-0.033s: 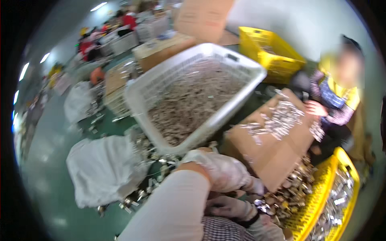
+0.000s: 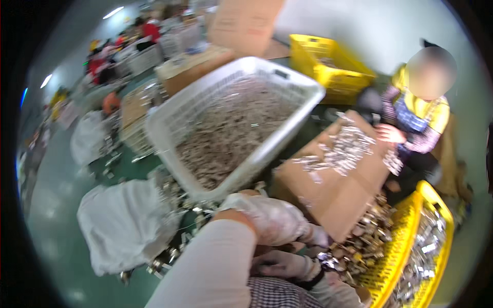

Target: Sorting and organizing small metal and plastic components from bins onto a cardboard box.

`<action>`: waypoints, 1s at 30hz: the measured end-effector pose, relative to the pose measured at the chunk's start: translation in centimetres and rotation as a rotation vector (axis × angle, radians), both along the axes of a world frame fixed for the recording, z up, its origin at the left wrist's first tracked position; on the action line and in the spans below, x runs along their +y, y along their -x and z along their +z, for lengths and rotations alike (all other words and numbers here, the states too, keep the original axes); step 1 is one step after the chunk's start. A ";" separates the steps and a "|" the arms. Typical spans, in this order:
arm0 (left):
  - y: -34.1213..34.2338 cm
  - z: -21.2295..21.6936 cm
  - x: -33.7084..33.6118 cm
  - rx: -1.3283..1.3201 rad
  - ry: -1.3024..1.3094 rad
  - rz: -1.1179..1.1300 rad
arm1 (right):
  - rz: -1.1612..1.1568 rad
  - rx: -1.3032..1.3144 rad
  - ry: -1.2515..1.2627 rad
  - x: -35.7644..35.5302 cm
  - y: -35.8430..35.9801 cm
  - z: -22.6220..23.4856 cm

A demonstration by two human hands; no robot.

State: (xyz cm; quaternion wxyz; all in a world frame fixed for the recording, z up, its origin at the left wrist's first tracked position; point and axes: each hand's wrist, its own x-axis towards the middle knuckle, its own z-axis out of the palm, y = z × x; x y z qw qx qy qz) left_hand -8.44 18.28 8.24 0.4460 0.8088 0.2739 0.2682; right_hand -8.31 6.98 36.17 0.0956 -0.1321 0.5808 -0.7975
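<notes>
We see our left hand (image 2: pixel 275 220) in a stained white glove, its fingertips near the heap of loose metal parts (image 2: pixel 367 233); our right hand (image 2: pixel 282 265), in a greyish glove, sits just beside it, nearer our body; we cannot tell whether either hand's fingers are open or gripping; the heap lies between a cardboard box (image 2: pixel 336 205) topped with silvery pieces (image 2: pixel 346 149) and a yellow plastic basket (image 2: pixel 394 251).
</notes>
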 end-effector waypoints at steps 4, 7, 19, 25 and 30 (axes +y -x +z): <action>-3.9 12.4 0.7 0.291 0.166 -0.220 | -0.358 -0.108 0.025 2.5 -5.1 0.1; -2.5 12.7 0.2 0.385 0.274 -0.198 | -0.469 -0.310 0.346 1.1 -5.8 0.7; -3.5 8.3 -0.2 -0.026 0.919 0.065 | -0.640 -0.139 -0.193 3.0 -13.0 0.9; -3.8 2.7 -1.0 0.153 0.722 0.027 | -1.036 -0.213 0.478 4.9 -16.7 4.4; -5.9 8.6 -4.1 0.051 0.919 0.410 | -1.589 0.139 0.963 9.6 -23.2 0.2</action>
